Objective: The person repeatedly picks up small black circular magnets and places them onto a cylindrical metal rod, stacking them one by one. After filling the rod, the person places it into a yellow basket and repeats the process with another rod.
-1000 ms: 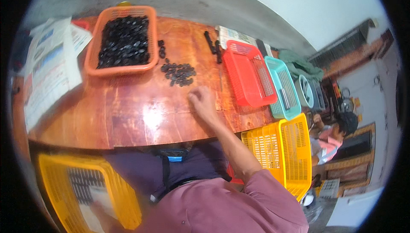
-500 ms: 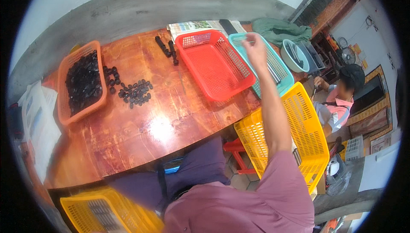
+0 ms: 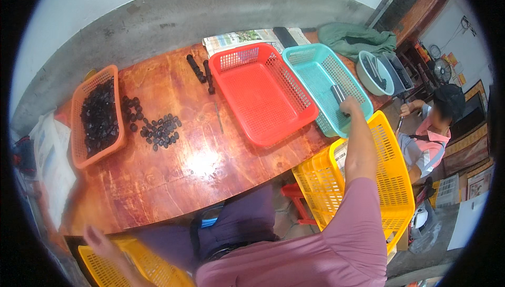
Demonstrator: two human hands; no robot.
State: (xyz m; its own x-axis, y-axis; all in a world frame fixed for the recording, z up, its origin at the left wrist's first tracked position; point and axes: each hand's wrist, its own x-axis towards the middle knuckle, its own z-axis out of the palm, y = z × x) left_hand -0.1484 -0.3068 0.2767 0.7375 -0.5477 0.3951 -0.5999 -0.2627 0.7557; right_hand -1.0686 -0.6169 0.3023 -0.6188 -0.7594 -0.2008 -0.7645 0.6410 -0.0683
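My right hand is closed round the near end of a silver metal tube; the tube is inside the teal basket. My left hand, slightly blurred, hovers at the lower left above a yellow crate. Its fingers stretch out and nothing shows in them. Beside the teal basket, a red basket stands with a bare bottom. My right forearm passes over another yellow crate by the table edge.
On the wooden table, an orange basket holds black pieces; loose round black caps lie beside it. Two black-handled tools and a thin rod lie further right. A bowl stands beyond; a person works at right.
My right hand has come down from above the teal basket and closed on the metal tube. My left hand has come into view at the lower left.
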